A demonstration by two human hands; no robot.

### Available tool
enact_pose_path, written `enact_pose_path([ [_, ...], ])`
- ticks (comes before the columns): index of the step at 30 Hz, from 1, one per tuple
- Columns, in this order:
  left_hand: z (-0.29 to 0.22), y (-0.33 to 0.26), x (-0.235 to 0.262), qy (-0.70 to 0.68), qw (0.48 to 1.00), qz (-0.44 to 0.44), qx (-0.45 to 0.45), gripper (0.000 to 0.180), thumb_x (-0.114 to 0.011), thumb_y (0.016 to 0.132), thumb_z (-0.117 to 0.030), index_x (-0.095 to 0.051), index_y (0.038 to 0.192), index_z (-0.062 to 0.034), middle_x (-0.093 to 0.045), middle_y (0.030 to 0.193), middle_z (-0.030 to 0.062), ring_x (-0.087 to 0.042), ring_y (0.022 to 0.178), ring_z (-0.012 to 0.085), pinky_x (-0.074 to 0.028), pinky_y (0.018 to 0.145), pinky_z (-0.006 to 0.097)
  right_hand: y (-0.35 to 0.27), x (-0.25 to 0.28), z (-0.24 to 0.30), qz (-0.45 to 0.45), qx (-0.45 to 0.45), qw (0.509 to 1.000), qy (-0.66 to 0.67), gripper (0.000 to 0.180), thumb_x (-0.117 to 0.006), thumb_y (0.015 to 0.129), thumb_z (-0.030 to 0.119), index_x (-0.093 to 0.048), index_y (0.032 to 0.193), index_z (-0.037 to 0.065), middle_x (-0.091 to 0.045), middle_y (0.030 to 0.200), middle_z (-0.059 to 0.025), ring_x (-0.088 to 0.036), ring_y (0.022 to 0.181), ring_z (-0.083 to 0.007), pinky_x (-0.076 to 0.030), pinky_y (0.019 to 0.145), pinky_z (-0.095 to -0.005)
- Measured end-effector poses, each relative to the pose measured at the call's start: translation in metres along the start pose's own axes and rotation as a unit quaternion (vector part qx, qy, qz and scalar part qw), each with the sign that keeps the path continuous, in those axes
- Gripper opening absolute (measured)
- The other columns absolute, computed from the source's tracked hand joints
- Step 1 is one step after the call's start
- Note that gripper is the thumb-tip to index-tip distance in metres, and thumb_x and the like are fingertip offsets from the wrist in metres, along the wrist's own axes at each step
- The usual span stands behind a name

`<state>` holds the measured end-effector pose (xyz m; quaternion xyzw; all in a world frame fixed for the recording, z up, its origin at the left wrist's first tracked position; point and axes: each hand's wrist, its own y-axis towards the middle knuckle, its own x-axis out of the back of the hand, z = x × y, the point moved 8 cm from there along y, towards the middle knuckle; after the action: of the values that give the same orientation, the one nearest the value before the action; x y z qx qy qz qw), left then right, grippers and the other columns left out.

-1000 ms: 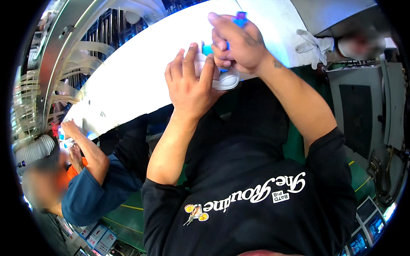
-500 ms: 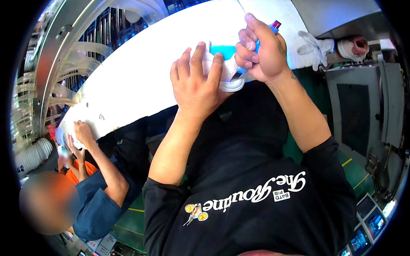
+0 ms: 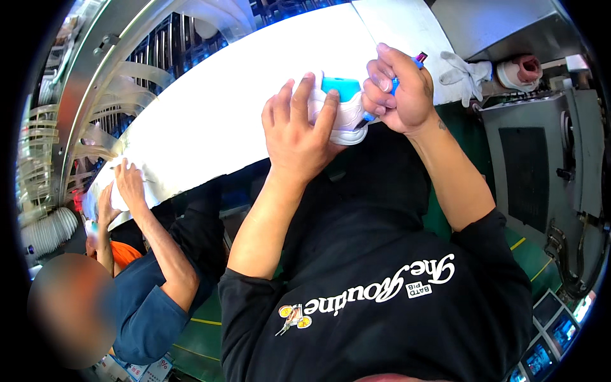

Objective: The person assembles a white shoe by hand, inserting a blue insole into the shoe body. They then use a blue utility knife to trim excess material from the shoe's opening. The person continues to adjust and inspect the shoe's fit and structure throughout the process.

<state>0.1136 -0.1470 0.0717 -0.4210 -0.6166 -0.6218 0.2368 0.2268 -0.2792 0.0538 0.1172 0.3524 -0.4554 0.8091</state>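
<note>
A white shoe (image 3: 349,116) rests on the white worktop near its front edge, with a smooth turquoise insert (image 3: 340,88) showing in its opening. My left hand (image 3: 299,127) is wrapped over the shoe's left side, fingers pressed on the upper. In my right hand (image 3: 405,89) is a slim blue-handled tool (image 3: 395,84), gripped in a fist with the thumb up. The tool's dark lower end meets the shoe's right side low down, close to the sole. Its dark red top sticks out above my fist. The exact kind of tool is hidden by my fingers.
The white worktop (image 3: 235,95) curves away to the left, where a co-worker's hands (image 3: 130,184) work at it. A white glove (image 3: 466,75) and another shoe (image 3: 520,71) lie at the right. A grey machine (image 3: 528,165) stands beyond, and clear strip curtains (image 3: 105,108) hang at the left.
My right hand and the tool have come slightly toward me and to the right. The shoe and my left hand shifted a little the same way. The co-worker's hands have changed pose.
</note>
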Motion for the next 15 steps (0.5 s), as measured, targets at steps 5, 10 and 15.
enact_pose_path([
  [5,0.001,0.0,0.002,-0.009,1.0,0.003,0.013,0.085,-0.105,0.061,-0.041,-0.072,0.137,-0.0235,-0.058,0.155,0.0165,-0.059,0.137,0.0409,-0.047,0.106,0.056,0.021,-0.006,-0.003,-0.031,-0.039,0.998,-0.033,0.04,-0.057,0.112,0.034,-0.044,0.079,0.016,-0.043,0.068,0.0029,-0.036,0.048,-0.0097,-0.033,0.048,-0.0301],
  [10,0.001,0.002,0.0,0.011,1.0,-0.001,-0.005,0.086,-0.105,0.06,-0.043,-0.071,0.137,-0.0219,-0.058,0.155,0.0164,-0.059,0.136,0.0399,-0.047,0.106,0.055,0.002,0.017,-0.005,0.001,-0.023,0.997,0.067,0.038,-0.06,0.109,0.033,-0.046,0.077,0.017,-0.044,0.067,0.0028,-0.037,0.048,-0.0109,-0.035,0.05,-0.0317],
  [15,0.004,0.006,-0.001,-0.005,1.0,0.019,-0.009,0.087,-0.104,0.061,-0.045,-0.07,0.138,-0.0215,-0.057,0.155,0.0165,-0.059,0.136,0.0401,-0.046,0.106,0.055,0.027,0.014,-0.002,-0.005,-0.045,0.999,0.02,0.038,-0.065,0.106,0.033,-0.047,0.077,0.016,-0.045,0.067,0.0018,-0.038,0.05,-0.0119,-0.037,0.052,-0.0328],
])
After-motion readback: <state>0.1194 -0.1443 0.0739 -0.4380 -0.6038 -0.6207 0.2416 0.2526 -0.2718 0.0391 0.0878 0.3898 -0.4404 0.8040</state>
